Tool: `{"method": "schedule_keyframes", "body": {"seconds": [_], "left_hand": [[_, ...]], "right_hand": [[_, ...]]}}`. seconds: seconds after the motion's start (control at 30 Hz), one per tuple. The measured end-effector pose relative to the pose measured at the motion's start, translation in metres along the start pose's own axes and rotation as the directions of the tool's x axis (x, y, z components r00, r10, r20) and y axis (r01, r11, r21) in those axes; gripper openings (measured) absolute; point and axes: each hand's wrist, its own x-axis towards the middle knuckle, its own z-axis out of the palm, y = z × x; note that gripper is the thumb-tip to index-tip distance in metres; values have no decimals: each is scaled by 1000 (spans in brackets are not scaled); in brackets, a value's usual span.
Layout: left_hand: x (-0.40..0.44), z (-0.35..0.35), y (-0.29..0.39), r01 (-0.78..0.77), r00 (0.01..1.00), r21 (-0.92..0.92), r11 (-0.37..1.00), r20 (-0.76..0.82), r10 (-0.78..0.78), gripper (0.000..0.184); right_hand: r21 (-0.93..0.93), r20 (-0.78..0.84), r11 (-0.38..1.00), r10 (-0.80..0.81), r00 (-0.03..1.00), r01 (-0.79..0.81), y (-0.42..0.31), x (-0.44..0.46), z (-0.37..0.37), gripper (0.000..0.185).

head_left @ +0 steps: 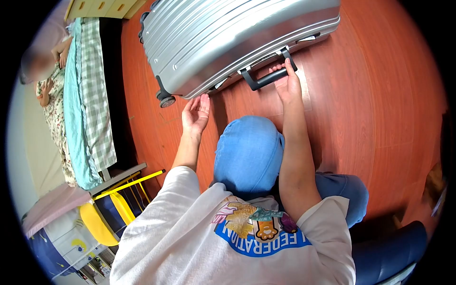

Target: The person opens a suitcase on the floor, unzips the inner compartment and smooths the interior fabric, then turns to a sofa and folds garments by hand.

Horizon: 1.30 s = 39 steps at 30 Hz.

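Observation:
A large silver ribbed suitcase (218,38) lies on the floor in front of me, with its handle side facing me. My right hand (288,85) is palm up at the black carry handle (266,81). Its fingers are curled beneath the handle bar and its thumb lies along the handle's right end. At the suitcase's near left edge, my left hand (195,114) is also palm up, fingers stretched out, with the fingertips at the lower edge. How firmly they touch is hard to tell. A black wheel (166,99) of the suitcase is just left of that hand.
My bent knee (249,154) in blue jeans is between my arms. Reddish wooden floor (365,95) surrounds the suitcase. On the left, a person (54,95) is on a bed with a green checked cover (97,95). A yellow-framed chair (114,209) and a dark blue seat (392,256) stand nearby.

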Motion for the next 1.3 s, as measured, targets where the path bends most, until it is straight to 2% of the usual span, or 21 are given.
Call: {"method": "schedule_keyframes", "body": {"seconds": [0.07, 0.23, 0.3, 0.33, 0.37, 0.4, 0.43, 0.5, 0.57, 0.63, 0.7, 0.77, 0.8, 0.83, 0.9, 0.97, 1.03, 1.1, 1.17, 1.23, 1.3], "left_hand": [[-3, 4, -11, 6, 999, 115, 993, 45, -12, 34], [-13, 16, -34, 45, 989, 241, 969, 125, -77, 36], [-19, 22, -45, 6, 984, 371, 929, 161, -71, 37], [-19, 21, -47, -21, 985, 424, 905, 164, -54, 38], [-15, 15, -48, -48, 978, 471, 881, 202, -55, 43], [-16, 16, -51, -68, 980, 501, 863, 196, -37, 46], [-20, 18, -55, -89, 982, 529, 844, 190, -16, 49], [-26, 21, -63, -105, 974, 550, 828, 224, -25, 54], [-28, 23, -69, -178, 976, 592, 786, 208, 65, 57], [-28, 22, -72, -186, 975, 587, 788, 210, 74, 58], [-25, 17, -70, -204, 970, 616, 761, 233, 70, 59], [-23, 17, -70, -205, 968, 607, 768, 243, 66, 59], [-25, 18, -70, -206, 970, 635, 745, 231, 71, 59], [-27, 22, -71, -210, 972, 662, 720, 220, 81, 59], [-29, 19, -72, -216, 973, 660, 719, 208, 102, 59], [-14, 8, -70, -303, 948, 715, 630, 297, 119, 58], [-13, 6, -73, -299, 953, 733, 611, 261, 154, 56], [-12, 4, -75, -345, 937, 742, 575, 302, 173, 55], [-10, 3, -71, -345, 937, 738, 580, 309, 164, 56], [-12, 7, -65, -344, 937, 737, 581, 305, 167, 56], [-13, 16, -67, -250, 967, 662, 706, 209, 146, 58]], "right_hand": [[-2, -16, 1000, -1, 1000, 1, 0, 0, 1, 21], [-39, -18, 999, 7, 1000, -7, -1, 3, -4, 21], [-64, -13, 998, -5, 1000, 4, -2, 7, -8, 21], [-183, -133, 983, -46, 990, 21, -6, 11, -10, 30], [-299, -248, 954, -107, 963, 29, -11, 15, -11, 43], [-466, -337, 880, -278, 899, 97, -16, 22, -11, 54], [-540, -284, 820, -392, 875, 191, -30, 35, -13, 50], [-668, -251, 677, -596, 763, 310, -68, 47, -4, 49], [-678, -110, 563, -713, 693, 472, -106, 50, 28, 42], [-749, 21, 525, -591, 806, 404, -137, 55, 44, 36], [-758, -12, 530, -595, 804, 381, -140, 63, 44, 30], [-794, 40, 447, -638, 769, 411, -131, 61, 40, 30], [-725, -5, 511, -676, 737, 463, -119, 61, 37, 28], [-799, -3, 462, -645, 764, 386, -111, 55, 33, 30], [-641, 17, 591, -628, 778, 491, -93, 48, 31, 34], [-768, 126, 415, -650, 749, 489, -96, 47, 27, 38], [-807, 147, 371, -627, 765, 459, -102, 51, 19, 39], [-829, 185, 323, -613, 768, 457, -106, 58, 14, 39], [-863, 205, 289, -549, 810, 415, -115, 60, 14, 43], [-852, 133, 364, -545, 828, 377, -117, 54, 24, 40], [-857, 130, 374, -511, 850, 356, -113, 52, 20, 39]]}}
